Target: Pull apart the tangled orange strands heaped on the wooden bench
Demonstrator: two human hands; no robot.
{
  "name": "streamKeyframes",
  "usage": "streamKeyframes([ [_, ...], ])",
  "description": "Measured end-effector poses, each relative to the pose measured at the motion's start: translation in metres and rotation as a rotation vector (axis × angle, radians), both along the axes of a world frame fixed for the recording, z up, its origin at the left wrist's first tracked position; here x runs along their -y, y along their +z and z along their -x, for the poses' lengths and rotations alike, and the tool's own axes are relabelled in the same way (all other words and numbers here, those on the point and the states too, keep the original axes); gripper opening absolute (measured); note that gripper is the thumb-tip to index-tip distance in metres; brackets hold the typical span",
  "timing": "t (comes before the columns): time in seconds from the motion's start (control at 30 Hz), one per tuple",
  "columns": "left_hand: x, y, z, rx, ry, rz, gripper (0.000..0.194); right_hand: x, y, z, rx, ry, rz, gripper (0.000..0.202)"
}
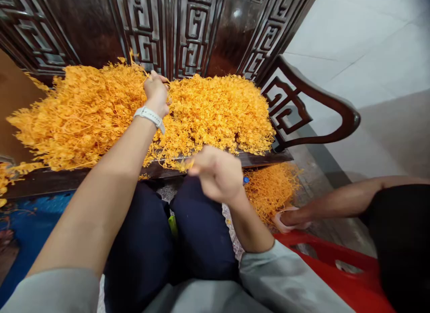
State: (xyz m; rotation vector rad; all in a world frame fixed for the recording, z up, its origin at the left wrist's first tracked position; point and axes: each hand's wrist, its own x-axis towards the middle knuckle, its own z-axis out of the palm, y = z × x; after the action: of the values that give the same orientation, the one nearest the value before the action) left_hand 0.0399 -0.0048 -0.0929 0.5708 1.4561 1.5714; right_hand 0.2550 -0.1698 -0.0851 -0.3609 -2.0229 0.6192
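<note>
L. arm (97, 198): qty 1, was extended fwd., nearly straight; L. hand (156, 92) was part-curled. R. forearm (250, 221): qty 1, was angled inwd.; R. hand (218, 174) was nearer torso, curled, blurred, grip unclear.

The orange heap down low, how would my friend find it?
Find the dark carved bench. Look below its seat's right end, beside the pinkish shoe. The orange heap there looks thin and stringy, unlike the fluffier piles up on the seat.
</note>
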Motion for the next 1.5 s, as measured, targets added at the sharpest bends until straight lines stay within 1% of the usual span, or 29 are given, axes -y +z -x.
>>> streamKeyframes([
  [0.07,0.004,0.0,0.003,-0.015,0.111,-0.073,0.066,-0.017,0.001,-0.001,-0.13,-0.119,0.246,0.016],
  [0.1,0.005,0.0,0.002,-0.028,0.121,-0.089,0.069,-0.028,-0.001,-0.002,-0.199,-0.153,0.352,0.019],
  [0.13,0.006,-0.001,-0.001,-0.044,0.08,-0.091,0.071,-0.039,-0.002,-0.003,-0.255,-0.17,0.435,0.024],
  [0.2,0.008,-0.002,-0.008,-0.092,0.0,-0.113,0.073,-0.059,-0.006,-0.006,-0.307,-0.174,0.522,0.033],
  [0.3,0.009,-0.005,-0.016,-0.155,-0.071,-0.15,0.073,-0.088,-0.014,-0.011,-0.285,-0.211,0.564,0.049],
  [0.37,0.01,-0.003,-0.018,-0.138,-0.111,-0.163,0.07,-0.109,-0.023,-0.013,-0.219,-0.282,0.577,0.063],
  [0.43,0.012,0.002,-0.021,-0.081,-0.169,-0.17,0.062,-0.129,-0.033,-0.014,-0.097,-0.423,0.537,0.075],
  [0.47,0.013,0.005,-0.023,-0.05,-0.199,-0.173,0.057,-0.135,-0.037,-0.013,-0.03,-0.506,0.491,0.077],
  [0.5,0.014,0.009,-0.025,-0.025,-0.229,-0.18,0.05,-0.138,-0.04,-0.012,0.03,-0.572,0.438,0.076],
  [0.53,0.015,0.013,-0.029,-0.01,-0.258,-0.189,0.043,-0.138,-0.042,-0.009,0.071,-0.602,0.395,0.073],
  [0.57,0.016,0.016,-0.033,-0.008,-0.287,-0.202,0.035,-0.135,-0.043,-0.006,0.087,-0.588,0.375,0.069],
  [0.6,0.016,0.02,-0.037,-0.02,-0.317,-0.217,0.029,-0.13,-0.042,-0.002,0.077,-0.533,0.379,0.065],
  [0.67,0.018,0.024,-0.045,-0.078,-0.368,-0.244,0.021,-0.115,-0.038,0.007,0.011,-0.372,0.434,0.057],
  [0.7,0.018,0.024,-0.049,-0.115,-0.386,-0.253,0.02,-0.108,-0.036,0.011,-0.036,-0.306,0.467,0.055],
  [0.8,0.017,0.021,-0.055,-0.213,-0.417,-0.262,0.024,-0.096,-0.032,0.019,-0.158,-0.201,0.562,0.052],
  [0.9,0.013,0.012,-0.051,-0.254,-0.424,-0.269,0.029,-0.097,-0.036,0.022,-0.202,-0.141,0.662,0.053],
  [0.97,0.009,0.006,-0.046,-0.247,-0.389,-0.273,0.035,-0.1,-0.042,0.024,-0.21,-0.122,0.706,0.051],
  [1.07,0.006,0.0,-0.038,-0.219,-0.298,-0.271,0.043,-0.099,-0.049,0.025,-0.24,-0.117,0.747,0.043],
  [1.13,0.007,-0.001,-0.034,-0.208,-0.263,-0.254,0.044,-0.095,-0.049,0.024,-0.269,-0.191,0.678,0.038],
  [1.2,0.009,0.0,-0.032,-0.203,-0.254,-0.22,0.042,-0.091,-0.046,0.022,-0.225,-0.3,0.489,0.04],
  [1.3,0.013,0.003,-0.035,-0.195,-0.249,-0.168,0.037,-0.094,-0.042,0.017,-0.012,-0.406,0.173,0.053],
  [1.33,0.014,0.004,-0.036,-0.188,-0.246,-0.159,0.035,-0.098,-0.042,0.016,0.055,-0.418,0.106,0.049],
  [1.4,0.015,0.005,-0.04,-0.175,-0.228,-0.157,0.032,-0.102,-0.043,0.014,0.137,-0.413,0.02,0.028],
  [1.43,0.014,0.005,-0.041,-0.171,-0.211,-0.162,0.031,-0.101,-0.043,0.014,0.158,-0.394,-0.016,0.022],
  [1.5,0.01,0.004,-0.04,-0.175,-0.151,-0.168,0.03,-0.09,-0.04,0.015,0.172,-0.308,-0.104,0.026],
])
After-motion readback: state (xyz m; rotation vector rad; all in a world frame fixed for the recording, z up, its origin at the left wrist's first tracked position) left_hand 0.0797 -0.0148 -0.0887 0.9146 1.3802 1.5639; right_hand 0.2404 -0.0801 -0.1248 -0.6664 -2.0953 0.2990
